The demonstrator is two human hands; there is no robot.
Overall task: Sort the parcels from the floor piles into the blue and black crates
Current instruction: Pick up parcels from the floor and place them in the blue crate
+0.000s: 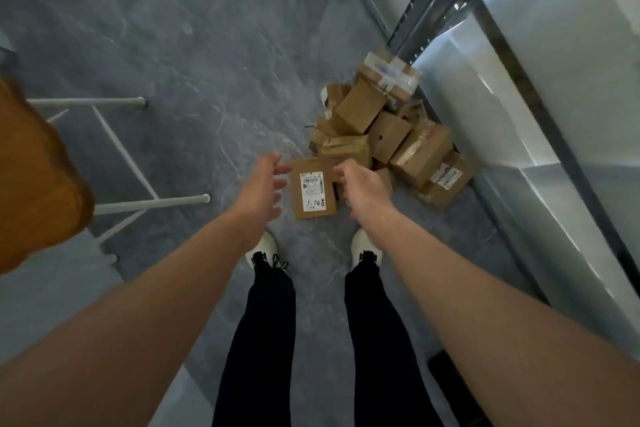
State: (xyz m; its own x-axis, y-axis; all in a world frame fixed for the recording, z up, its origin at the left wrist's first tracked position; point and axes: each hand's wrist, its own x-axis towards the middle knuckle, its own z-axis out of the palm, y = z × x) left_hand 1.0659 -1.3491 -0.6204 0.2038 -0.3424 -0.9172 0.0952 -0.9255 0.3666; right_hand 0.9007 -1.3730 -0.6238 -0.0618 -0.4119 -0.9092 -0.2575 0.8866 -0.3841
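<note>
Grey floor, parcel pile by shelving. L hand, R hand: both hands spread, empty, flanking labelled parcel.

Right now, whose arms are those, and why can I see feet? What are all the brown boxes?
There is no machine here, only a person. The camera sits on their head and looks down, so you see their own two bare arms, dark trousers and white shoes. On the grey marbled floor lies a heap of brown cardboard boxes, beside a grey metal shelf frame. Nearest the feet is a flat brown cardboard parcel with a white label. The left hand and the right hand are stretched out, one on each side of it, fingers spread. Nothing is held yet.
</note>
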